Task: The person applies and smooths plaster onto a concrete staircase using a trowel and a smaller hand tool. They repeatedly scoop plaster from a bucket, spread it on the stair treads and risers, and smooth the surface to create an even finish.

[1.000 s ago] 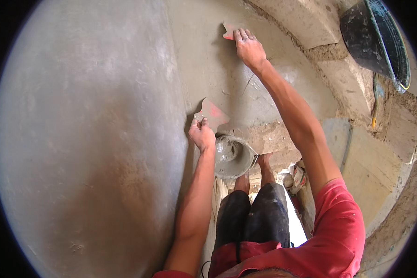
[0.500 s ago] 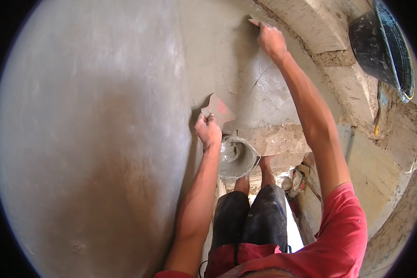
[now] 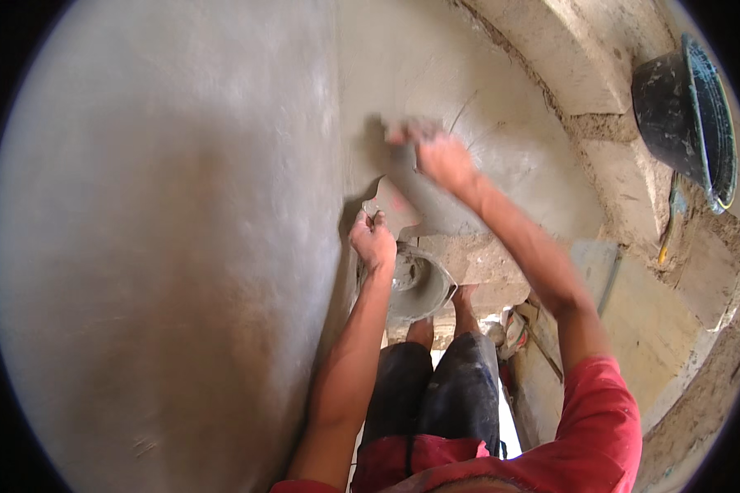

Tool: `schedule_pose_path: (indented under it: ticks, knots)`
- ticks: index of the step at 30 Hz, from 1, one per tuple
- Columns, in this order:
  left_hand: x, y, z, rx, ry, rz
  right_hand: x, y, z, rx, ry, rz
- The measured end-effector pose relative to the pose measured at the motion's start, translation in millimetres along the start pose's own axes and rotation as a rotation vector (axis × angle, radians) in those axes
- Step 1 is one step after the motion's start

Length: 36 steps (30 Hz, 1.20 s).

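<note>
My left hand (image 3: 372, 240) pinches a thin flat scraper plate (image 3: 396, 207), pale grey with red marks and a curved edge, just above the bucket. My right hand (image 3: 442, 156) is over the wet grey plaster (image 3: 518, 156), close to the wall's corner line. It is closed round a small tool, but motion blurs both and I cannot make out the tool's kind. Under my left hand stands a bucket (image 3: 426, 287) with wet grey mortar inside and smeared on its walls. A few thin lines mark the plaster right of my right hand.
A smooth grey wall (image 3: 181, 230) rises along my left. Rough masonry blocks (image 3: 625, 156) edge the plaster at the right. On them lies a tipped black tub (image 3: 674, 115), with a yellow-handled brush (image 3: 672, 226) beside it. Boards (image 3: 649, 320) lean at lower right, near my bare feet.
My right hand has swept from the plaster's far edge back toward me and left, near the scraper plate. The left hand keeps its hold, almost in place. The view has shifted slightly.
</note>
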State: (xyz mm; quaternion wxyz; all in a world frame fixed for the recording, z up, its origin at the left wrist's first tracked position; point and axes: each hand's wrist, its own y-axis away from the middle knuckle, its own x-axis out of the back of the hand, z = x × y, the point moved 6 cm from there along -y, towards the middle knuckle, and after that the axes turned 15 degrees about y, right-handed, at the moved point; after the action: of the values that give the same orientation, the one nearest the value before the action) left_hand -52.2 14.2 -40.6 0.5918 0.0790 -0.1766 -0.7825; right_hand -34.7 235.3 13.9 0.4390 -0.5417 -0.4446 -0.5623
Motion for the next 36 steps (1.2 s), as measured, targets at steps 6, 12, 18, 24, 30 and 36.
schedule_pose_path:
  ticks: [6, 12, 18, 24, 30, 36]
  knots:
    - [5.1, 2.2, -13.1, 0.085, -0.047, 0.026, -32.3, -89.0, 64.8, -0.17, 0.183, 0.044]
    - [1.7, 3.3, -7.0, 0.043, 0.07, 0.029, -41.8, 6.3, -29.2, 0.023, 0.083, -0.13]
    - [-8.3, 12.9, -8.6, 0.041, 0.236, -0.041, 3.6, -75.3, 96.4, -0.301, 0.005, -0.066]
    - [-1.9, 13.6, -17.5, 0.02, 0.22, -0.023, -33.8, -91.4, 102.7, -0.23, 0.03, 0.11]
    - [3.2, 13.3, -20.3, 0.105, 0.102, 0.038, -36.1, 48.3, -45.9, 0.107, 0.176, 0.1]
    - [7.3, 17.9, -16.4, 0.101, -0.034, -0.028, 6.1, 50.5, 45.3, -0.272, -0.166, 0.04]
